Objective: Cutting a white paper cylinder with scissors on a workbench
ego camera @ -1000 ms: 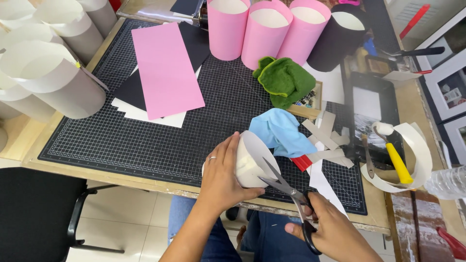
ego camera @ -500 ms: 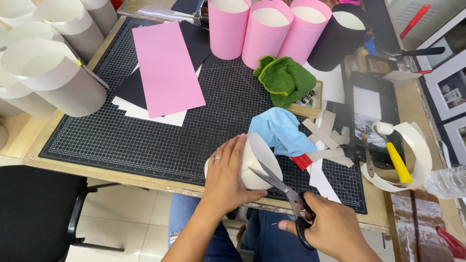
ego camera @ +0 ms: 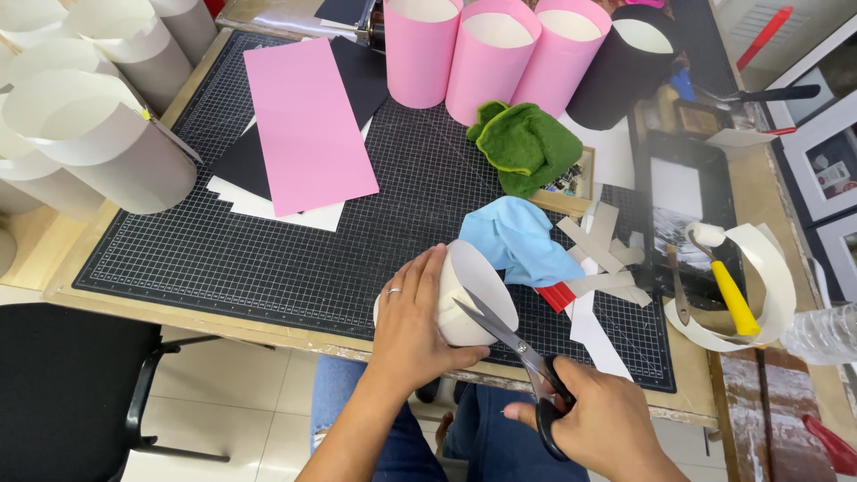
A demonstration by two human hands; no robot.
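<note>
Head view, looking down at the desk. I am wrapping my left hand around a white paper cylinder, its grip pressed on the curved outside wall, thumb low and fingers over the top; a ring is showing on one finger. The cylinder is lying tilted at the near edge of the black gridded cutting mat, its open mouth turned toward my right side.

I am holding black-handled scissors in my right hand, its grip closed through the handle loops. The blades are standing slightly parted and are crossing the cylinder's open rim, their tips pointing up and left into the mouth.

Just beyond the cylinder, touching or nearly touching it, a light blue cloth is lying crumpled on the mat. A small red piece is lying at the cloth's near edge, with pale paper strips scattered beside it. A green cloth is sitting farther back. A pink sheet is lying over black and white sheets on the mat's left half. Three pink cylinders and one black cylinder are standing upright along the far edge. Larger white paper rolls are lying at far left. A yellow-handled tool is resting inside a curled white strip at right.
</note>
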